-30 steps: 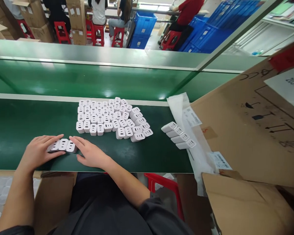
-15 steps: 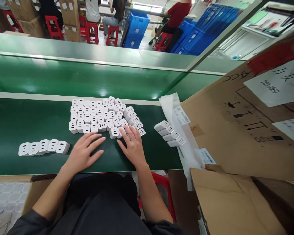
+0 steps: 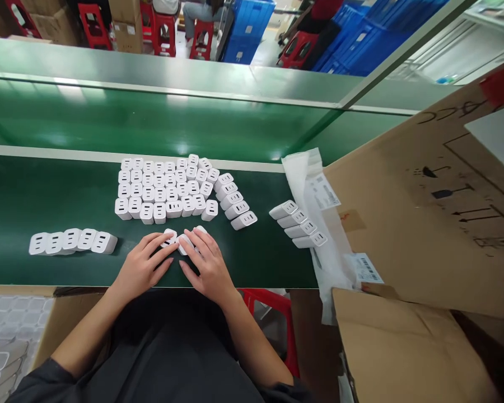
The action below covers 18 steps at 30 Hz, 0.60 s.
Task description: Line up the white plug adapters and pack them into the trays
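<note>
A big cluster of white chargers (image 3: pixel 168 187) stands on the green belt (image 3: pixel 33 196). Just in front of it, a few white chargers (image 3: pixel 180 242) lie between my hands. My left hand (image 3: pixel 145 267) has its fingers stretched onto their left side. My right hand (image 3: pixel 208 264) covers their right side with flat fingers. How many chargers lie under the hands is hidden. A finished row of white chargers (image 3: pixel 73 242) sits apart at the left. Another short row of chargers (image 3: pixel 299 224) lies at the right.
A clear plastic bag with labels (image 3: pixel 323 207) lies on the belt's right end against a large open cardboard box (image 3: pixel 424 224). White trays (image 3: pixel 4 341) show below the belt at the left. Red stools and blue crates stand beyond the far belt.
Both hands left the row at the left, reached to the cluster's front edge, and have drawn a few chargers back toward me. The cluster's front right is thinner.
</note>
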Tool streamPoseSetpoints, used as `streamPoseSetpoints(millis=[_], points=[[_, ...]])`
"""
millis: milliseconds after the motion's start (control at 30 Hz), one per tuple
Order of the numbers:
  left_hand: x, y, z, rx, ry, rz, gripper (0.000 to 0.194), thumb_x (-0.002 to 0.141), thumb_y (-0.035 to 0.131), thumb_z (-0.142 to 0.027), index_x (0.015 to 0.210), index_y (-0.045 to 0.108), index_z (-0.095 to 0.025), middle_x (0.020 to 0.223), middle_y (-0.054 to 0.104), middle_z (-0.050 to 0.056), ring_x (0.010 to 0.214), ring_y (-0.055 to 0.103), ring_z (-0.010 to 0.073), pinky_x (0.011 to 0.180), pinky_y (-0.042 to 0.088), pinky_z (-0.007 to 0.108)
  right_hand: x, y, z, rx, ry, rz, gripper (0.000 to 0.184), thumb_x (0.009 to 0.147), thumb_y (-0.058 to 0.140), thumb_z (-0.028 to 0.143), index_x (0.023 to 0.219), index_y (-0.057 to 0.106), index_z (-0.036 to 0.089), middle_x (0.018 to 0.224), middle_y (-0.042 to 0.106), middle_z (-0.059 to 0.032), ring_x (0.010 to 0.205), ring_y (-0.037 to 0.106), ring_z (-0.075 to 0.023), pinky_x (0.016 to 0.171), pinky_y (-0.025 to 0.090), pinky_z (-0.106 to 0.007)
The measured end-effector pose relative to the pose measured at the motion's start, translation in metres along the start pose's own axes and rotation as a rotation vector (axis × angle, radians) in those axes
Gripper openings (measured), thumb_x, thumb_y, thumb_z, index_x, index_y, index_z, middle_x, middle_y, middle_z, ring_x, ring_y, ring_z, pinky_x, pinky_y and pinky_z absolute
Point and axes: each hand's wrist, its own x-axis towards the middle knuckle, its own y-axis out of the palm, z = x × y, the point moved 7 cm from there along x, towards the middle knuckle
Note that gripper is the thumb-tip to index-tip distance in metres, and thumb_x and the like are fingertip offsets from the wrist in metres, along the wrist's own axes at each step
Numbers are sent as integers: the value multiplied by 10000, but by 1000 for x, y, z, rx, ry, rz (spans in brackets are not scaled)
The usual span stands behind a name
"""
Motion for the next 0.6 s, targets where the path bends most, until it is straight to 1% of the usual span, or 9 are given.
streamPoseSetpoints(millis=[67, 133, 233, 267, 333, 400, 433, 533, 600], points=[[-9, -5, 1, 14, -20, -25, 508, 907, 629, -139, 1390, 522, -256, 1356, 595, 91, 1194, 550, 247, 1003, 521, 403, 1, 0, 5, 82, -14, 21, 514, 931, 572, 208, 1434, 474, 160, 1459, 520, -148, 1429, 387, -278, 1153, 403, -483], [-14, -10, 1, 12, -41, -60, 502, 897, 636, -116, 1369, 534, -253, 1326, 607, 98, 1131, 578, 231, 955, 536, 380, 3, -2, 4, 153, -15, 29, 551, 927, 586, 231, 1457, 443, 185, 1490, 482, -150, 1431, 383, -284, 1148, 402, -501], [-18, -14, -1, -14, -53, -127, 465, 879, 652, -87, 1311, 560, -231, 1240, 632, 105, 1049, 607, 205, 884, 548, 340, 4, -6, -9, 208, 21, 22, 595, 913, 625, 267, 1471, 423, 229, 1519, 439, -147, 1437, 365, -316, 1143, 379, -561], [-19, -16, -2, -16, -53, -149, 447, 871, 661, -83, 1286, 571, -223, 1204, 638, 102, 1029, 610, 201, 859, 548, 327, 4, -6, -15, 226, 35, 22, 598, 911, 634, 269, 1471, 424, 240, 1523, 430, -146, 1433, 368, -321, 1136, 387, -565], [-19, -18, -5, 2, -50, -189, 415, 857, 686, -97, 1243, 587, -215, 1135, 641, 94, 994, 606, 195, 820, 544, 309, 2, -5, -25, 280, 62, 26, 585, 915, 635, 253, 1464, 434, 264, 1515, 437, -138, 1399, 418, -307, 1104, 437, -527], [-17, -19, -8, 55, -59, -230, 404, 845, 722, -153, 1223, 595, -214, 1122, 627, 99, 1004, 594, 209, 840, 539, 330, -2, -4, -33, 331, 88, 26, 571, 919, 633, 232, 1455, 444, 285, 1482, 473, -126, 1329, 497, -275, 1061, 488, -470], [-15, -18, -9, 84, -72, -241, 420, 837, 743, -204, 1228, 592, -215, 1154, 613, 112, 1043, 583, 231, 876, 535, 361, -4, -3, -35, 348, 103, 20, 569, 919, 634, 221, 1452, 447, 294, 1458, 497, -119, 1296, 526, -261, 1047, 501, -451], [-4, -9, -12, 115, -131, -205, 603, 807, 774, -400, 1322, 530, -200, 1316, 542, 171, 1218, 509, 325, 999, 490, 479, -8, -3, -41, 377, 157, -8, 587, 912, 637, 202, 1454, 440, 309, 1394, 550, -101, 1258, 554, -251, 1035, 513, -438], [5, 0, -13, 82, -166, -162, 718, 810, 753, -474, 1397, 454, -187, 1374, 511, 192, 1262, 487, 343, 1025, 478, 501, -10, -3, -43, 403, 193, -18, 624, 906, 646, 211, 1473, 409, 316, 1372, 566, -97, 1255, 560, -257, 1030, 520, -444]])
